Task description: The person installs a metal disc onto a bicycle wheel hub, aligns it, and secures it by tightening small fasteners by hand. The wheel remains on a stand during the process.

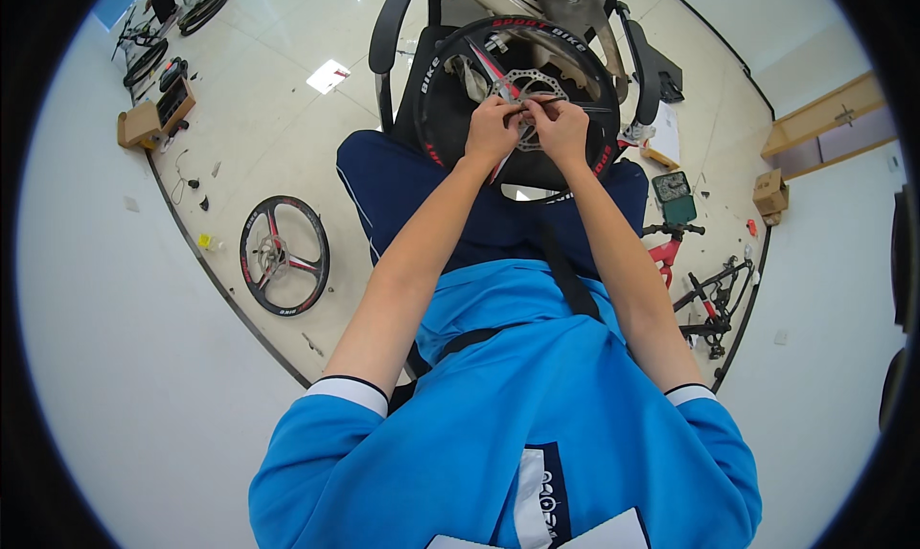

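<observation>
Left fingers: the left hand (pixel 492 130) bends its fingertips in at the wheel's middle; cannot tell whether they grip anything
Right fingers: the right hand (pixel 563 130) curls in just beside them, its grip also unclear (the fingertips are too small to read)
Wheel: black, red lettering, metal disc (pixel 522 78) under the hands; the wheel (pixel 491 67) sits over the chair (pixel 391 27), near edge by the knees
Floor: second wheel (pixel 273 252) at left
</observation>
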`<state>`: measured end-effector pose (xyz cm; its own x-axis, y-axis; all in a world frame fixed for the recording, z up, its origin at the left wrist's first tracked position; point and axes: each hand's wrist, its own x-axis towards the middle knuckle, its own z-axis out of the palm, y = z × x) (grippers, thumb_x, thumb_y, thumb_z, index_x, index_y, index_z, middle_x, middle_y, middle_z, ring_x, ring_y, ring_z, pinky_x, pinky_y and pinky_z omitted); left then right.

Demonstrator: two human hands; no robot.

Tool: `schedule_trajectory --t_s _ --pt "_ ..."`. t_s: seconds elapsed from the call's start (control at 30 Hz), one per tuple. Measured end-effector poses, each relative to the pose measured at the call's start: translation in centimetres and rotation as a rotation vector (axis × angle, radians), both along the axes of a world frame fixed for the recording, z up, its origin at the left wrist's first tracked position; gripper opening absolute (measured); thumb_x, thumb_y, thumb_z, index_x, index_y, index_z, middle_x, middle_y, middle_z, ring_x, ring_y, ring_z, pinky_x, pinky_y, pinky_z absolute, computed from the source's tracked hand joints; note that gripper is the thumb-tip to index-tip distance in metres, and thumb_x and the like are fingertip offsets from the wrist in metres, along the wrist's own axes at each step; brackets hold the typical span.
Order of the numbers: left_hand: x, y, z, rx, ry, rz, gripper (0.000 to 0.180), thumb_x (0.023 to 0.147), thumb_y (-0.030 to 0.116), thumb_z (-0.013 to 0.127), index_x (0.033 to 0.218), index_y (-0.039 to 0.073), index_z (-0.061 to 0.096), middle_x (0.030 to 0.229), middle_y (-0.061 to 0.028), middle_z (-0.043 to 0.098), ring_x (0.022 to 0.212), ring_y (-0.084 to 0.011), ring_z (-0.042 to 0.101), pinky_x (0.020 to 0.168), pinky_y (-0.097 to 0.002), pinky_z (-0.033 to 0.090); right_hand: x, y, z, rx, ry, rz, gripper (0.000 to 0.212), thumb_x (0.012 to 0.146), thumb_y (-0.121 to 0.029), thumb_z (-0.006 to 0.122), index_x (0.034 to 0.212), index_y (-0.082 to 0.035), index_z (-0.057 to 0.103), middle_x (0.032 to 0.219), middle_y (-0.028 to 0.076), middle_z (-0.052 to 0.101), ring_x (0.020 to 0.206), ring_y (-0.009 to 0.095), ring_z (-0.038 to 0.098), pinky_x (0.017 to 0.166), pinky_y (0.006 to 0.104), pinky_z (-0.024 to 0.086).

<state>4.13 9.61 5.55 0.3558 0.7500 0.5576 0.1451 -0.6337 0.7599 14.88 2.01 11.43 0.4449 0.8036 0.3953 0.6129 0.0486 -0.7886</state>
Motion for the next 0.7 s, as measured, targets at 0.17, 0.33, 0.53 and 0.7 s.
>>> schedule_trajectory --t_s 0.17,0.33,0.53,0.7 --pt "-0.1 0.2 -0.2 0.030 -0.013 0.000 0.015 0.078 0.010 0.074 0.091 0.002 0.075 0.082 -0.0124 0.065 0.073 -0.0277 0.066 0.067 -0.0362 0.053 1.2 0.0 0.6 0.055 0.213 -0.005 0.016 0.092 -0.008 0.067 0.094 0.006 0.072 0.084 0.010 0.074 0.076 0.016 0.073 0.069 0.0247 0.057" --pt "-0.3 0.1 -0.1 0.016 -0.033 -0.004 0.015 0.078 0.008 0.075 0.091 0.000 0.074 0.082 -0.0117 0.065 0.069 -0.0250 0.066 0.064 -0.0333 0.053 2.6 -1.8 1.9 0.071 0.340 -0.020 0.015 0.091 -0.008 0.067 0.094 0.005 0.071 0.082 0.009 0.073 0.073 0.015 0.072 0.067 0.0249 0.056" --pt "-1.3 -0.3 0.1 -0.050 -0.171 0.100 0.011 0.082 0.008 0.074 0.090 0.001 0.074 0.081 -0.0092 0.065 0.063 -0.0182 0.064 0.061 -0.0285 0.051 4.0 -5.1 -1.1 0.030 0.511 -0.098 0.014 0.092 -0.008 0.067 0.095 0.005 0.069 0.085 0.010 0.072 0.074 0.016 0.071 0.067 0.0261 0.056" --pt "-2.7 0.5 -1.4 -0.182 -0.207 0.258 0.016 0.085 0.013 0.074 0.094 0.000 0.073 0.085 -0.0076 0.070 0.070 -0.0158 0.067 0.065 -0.0270 0.053 5.0 -5.7 -3.9 -0.126 0.623 -0.223 0.027 0.098 -0.021 0.060 0.105 0.005 0.065 0.084 0.012 0.070 0.066 0.016 0.068 0.059 0.0271 0.055"
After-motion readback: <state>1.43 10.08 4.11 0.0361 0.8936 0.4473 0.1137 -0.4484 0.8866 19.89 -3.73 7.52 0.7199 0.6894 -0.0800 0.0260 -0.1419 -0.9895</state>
